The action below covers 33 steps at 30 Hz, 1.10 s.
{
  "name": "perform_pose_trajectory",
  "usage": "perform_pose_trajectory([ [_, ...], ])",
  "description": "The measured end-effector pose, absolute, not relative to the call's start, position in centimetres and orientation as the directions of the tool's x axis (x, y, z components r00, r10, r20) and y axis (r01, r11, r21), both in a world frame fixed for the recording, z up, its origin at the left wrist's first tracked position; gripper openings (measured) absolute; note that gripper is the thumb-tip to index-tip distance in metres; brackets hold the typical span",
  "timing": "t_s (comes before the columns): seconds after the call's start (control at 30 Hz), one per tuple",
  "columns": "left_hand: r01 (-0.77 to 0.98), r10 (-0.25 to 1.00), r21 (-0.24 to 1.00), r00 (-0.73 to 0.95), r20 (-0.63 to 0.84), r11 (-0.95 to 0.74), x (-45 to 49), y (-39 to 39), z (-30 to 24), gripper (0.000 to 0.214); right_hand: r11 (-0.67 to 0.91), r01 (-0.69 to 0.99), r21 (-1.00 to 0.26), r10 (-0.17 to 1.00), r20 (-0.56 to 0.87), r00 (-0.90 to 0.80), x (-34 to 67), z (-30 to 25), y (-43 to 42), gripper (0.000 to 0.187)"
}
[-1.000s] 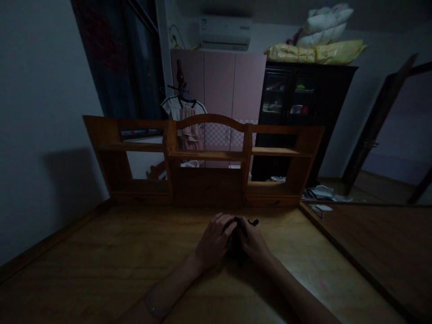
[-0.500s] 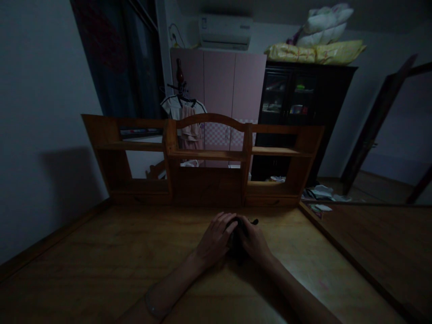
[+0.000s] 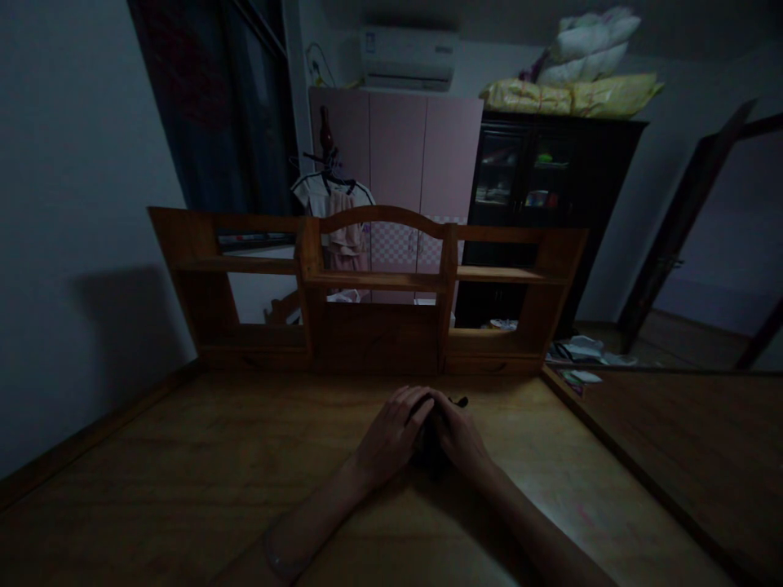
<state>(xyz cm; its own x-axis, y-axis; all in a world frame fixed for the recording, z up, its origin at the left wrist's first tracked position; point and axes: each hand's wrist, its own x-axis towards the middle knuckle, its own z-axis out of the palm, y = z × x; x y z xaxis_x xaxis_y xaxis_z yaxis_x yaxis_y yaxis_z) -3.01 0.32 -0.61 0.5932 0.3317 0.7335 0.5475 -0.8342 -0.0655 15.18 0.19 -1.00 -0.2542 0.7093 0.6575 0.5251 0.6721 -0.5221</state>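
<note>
My left hand (image 3: 391, 436) and my right hand (image 3: 460, 436) rest together on the wooden desk (image 3: 183, 489), fingers curled around a small dark object (image 3: 430, 444) between them. A black tip of it (image 3: 458, 401) sticks out past my right fingers. The room is dim and I cannot make out what the object is. Both hands lie just in front of the wooden shelf unit (image 3: 373, 285) at the back of the desk.
The shelf unit spans the desk's far edge, its compartments bare. A raised wooden rail runs along the desk's left side by the wall. Beyond stand a pink wardrobe (image 3: 422, 155), a dark cabinet (image 3: 538, 179) with bedding on top, and an open door (image 3: 691, 220).
My left fingers have closed a little further over the dark object, covering more of it. The hands stay in the same spot.
</note>
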Motion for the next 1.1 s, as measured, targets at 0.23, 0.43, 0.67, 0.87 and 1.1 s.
perform_pose_trajectory([
  [0.23,0.557,0.324,-0.083,0.591,0.739,-0.826,-3.0,0.5,-0.7,0.062,0.677,0.537,-0.503,0.701,0.663,-0.263,15.4,-1.7,0.6,0.049],
  [0.43,0.569,0.311,-0.099,0.578,0.754,-0.816,-3.1,0.6,-1.0,0.06,0.607,0.55,-0.574,0.77,0.595,-0.23,15.0,-0.8,0.1,0.039],
  [0.67,0.554,0.309,-0.094,0.589,0.747,-0.827,-3.1,0.6,-1.2,0.056,0.603,0.498,-0.623,0.785,0.573,-0.235,14.8,0.1,-0.5,0.041],
  [0.87,0.554,0.303,-0.092,0.579,0.757,-0.827,-3.1,0.6,-1.4,0.054,0.573,0.531,-0.624,0.806,0.546,-0.228,15.0,-0.3,-0.4,0.048],
  [1.1,0.568,0.306,-0.1,0.573,0.76,-0.817,-3.2,0.8,-1.9,0.055,0.56,0.544,-0.625,0.814,0.539,-0.218,15.0,-0.3,-0.5,0.048],
])
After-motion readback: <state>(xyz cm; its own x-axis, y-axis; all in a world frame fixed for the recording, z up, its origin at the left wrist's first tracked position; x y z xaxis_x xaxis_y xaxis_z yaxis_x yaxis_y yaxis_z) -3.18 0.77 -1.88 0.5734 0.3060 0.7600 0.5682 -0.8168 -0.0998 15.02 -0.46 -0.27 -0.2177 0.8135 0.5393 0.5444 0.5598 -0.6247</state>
